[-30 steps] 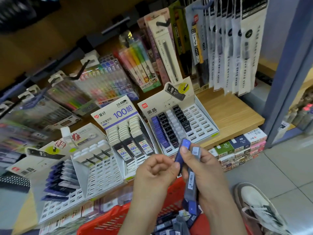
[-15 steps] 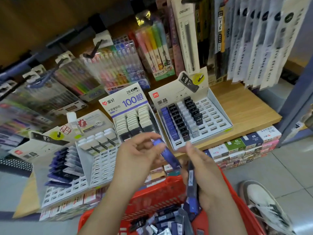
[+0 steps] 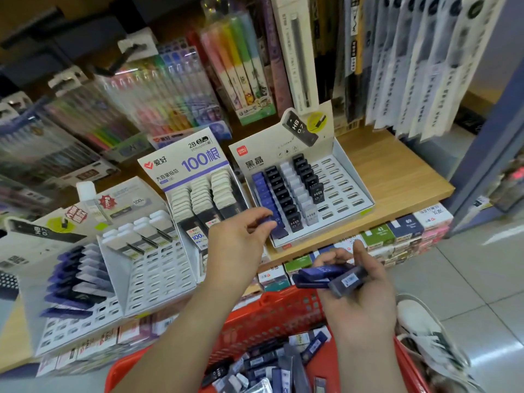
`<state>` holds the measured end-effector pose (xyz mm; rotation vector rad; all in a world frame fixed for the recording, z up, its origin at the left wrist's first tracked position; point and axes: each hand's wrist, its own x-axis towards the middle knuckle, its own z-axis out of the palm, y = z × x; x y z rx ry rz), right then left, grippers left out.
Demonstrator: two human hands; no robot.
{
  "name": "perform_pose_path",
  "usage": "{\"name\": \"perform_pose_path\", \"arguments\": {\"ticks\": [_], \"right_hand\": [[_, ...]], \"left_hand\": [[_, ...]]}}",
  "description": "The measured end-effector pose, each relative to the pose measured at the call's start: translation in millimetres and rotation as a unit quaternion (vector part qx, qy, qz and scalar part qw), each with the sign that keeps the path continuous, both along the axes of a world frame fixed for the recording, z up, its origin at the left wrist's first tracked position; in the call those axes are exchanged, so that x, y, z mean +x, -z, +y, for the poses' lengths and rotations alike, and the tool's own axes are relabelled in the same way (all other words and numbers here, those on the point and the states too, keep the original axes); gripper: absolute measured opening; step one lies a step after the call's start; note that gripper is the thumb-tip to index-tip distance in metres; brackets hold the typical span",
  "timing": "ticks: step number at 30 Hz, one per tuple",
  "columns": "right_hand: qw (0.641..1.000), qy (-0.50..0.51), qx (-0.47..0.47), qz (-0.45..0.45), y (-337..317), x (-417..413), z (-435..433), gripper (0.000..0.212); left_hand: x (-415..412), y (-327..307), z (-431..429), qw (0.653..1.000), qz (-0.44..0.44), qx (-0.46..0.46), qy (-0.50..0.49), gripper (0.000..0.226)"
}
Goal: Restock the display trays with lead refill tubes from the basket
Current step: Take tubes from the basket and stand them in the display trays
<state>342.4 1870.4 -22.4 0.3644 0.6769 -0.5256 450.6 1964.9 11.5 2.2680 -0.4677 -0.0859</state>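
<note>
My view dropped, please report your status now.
Left grip pinches blue plastic lead tube at white cardboard display tray. Right grip holds spare blue tubes. Nothing blocking.

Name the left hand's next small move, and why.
Probably slot the blue plastic refill tube pinched by the left hand into the blue column of the white cardboard display tray: it hovers at that column's front; the right hand holds more blue tubes.

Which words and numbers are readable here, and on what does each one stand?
"100根", "2B 0.7": header card of the middle tray.
"黑晶": header card of the right tray.
"HB 0.7": black tube in that tray.
"69": blue box under the shelf.
Hanging packs' print: too blurred.
</note>
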Motion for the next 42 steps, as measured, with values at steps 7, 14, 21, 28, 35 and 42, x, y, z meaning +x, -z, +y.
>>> {"name": "perform_pose_path", "arguments": {"ticks": [7,14,21,28,35,42], "right_hand": [[1.0,-0.005,-0.016,0.013,9.4,0.7,-1.9,0.013],[0.999,-0.011,-0.041,-0.014,10.4,3.7,-0.3,0.026],[0.993,-0.018,-0.112,-0.027,0.0,6.8,7.8,0.03],[0.988,-0.036,-0.143,-0.042,-24.0,17.6,32.5,0.033],[0.972,-0.152,-0.163,-0.069,-46.6,23.9,75.7,0.013],[0.888,-0.265,-0.376,0.01,-44.0,6.8,64.7,0.027]], "left_hand": [[0.3,11.7,-3.8,0.986,-0.132,0.073,0.077,0.018],[-1.1,7.2,-12.6,0.993,-0.086,0.081,0.016,0.004],[-52.4,-15.7,7.8,0.976,0.199,0.006,0.09,0.04],[-79.7,-32.3,35.7,0.957,0.234,-0.172,-0.01,0.033],[-91.5,-38.2,72.2,0.956,0.113,-0.221,-0.156,0.027],[-84.9,-74.3,122.4,0.956,0.07,-0.235,-0.158,0.02]]}}
